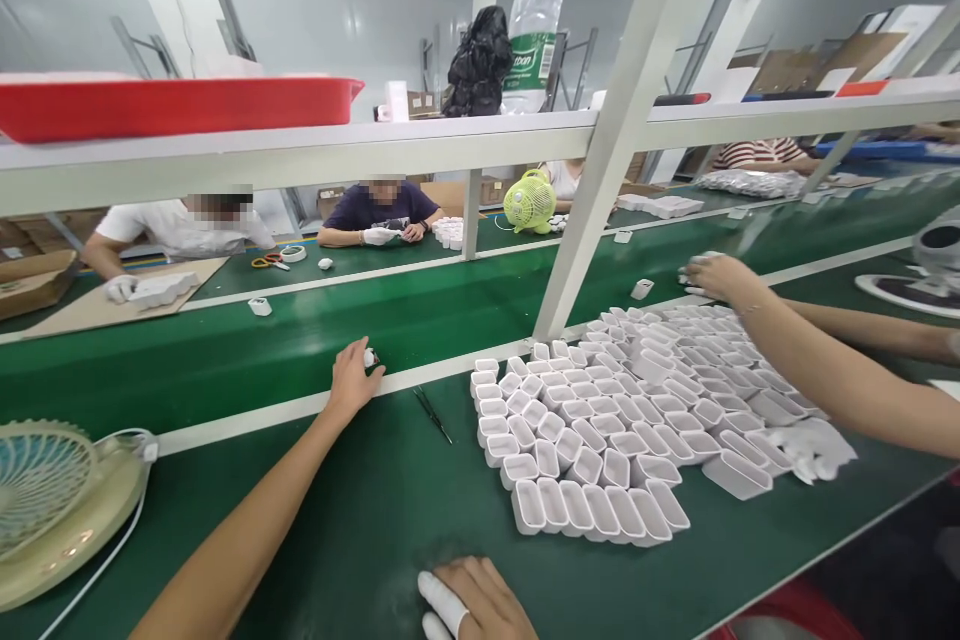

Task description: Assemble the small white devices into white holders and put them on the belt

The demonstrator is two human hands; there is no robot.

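My left hand (355, 382) reaches out to the edge of the green belt, with thumb and fingers curled around a small white piece (369, 358) that has a dark end. Its exact kind is mostly hidden by the fingers. At the bottom of the view, my right hand (480, 602) hovers over or rests on the green tabletop, holding nothing I can see. White covers wrap at least two of its fingers, which are stretched out. A pair of dark tweezers (433, 415) lies between my hands. Right of them stand many small white open-topped plastic cups (592, 420) packed in rows.
A co-worker's arms (810, 340) reach in from the right above the cups. Single white pieces (259, 306) ride on the green belt (420, 310). A fan (52, 500) stands at left. A slanted post (592, 180) and a shelf (420, 135) cross ahead; other people sit opposite.
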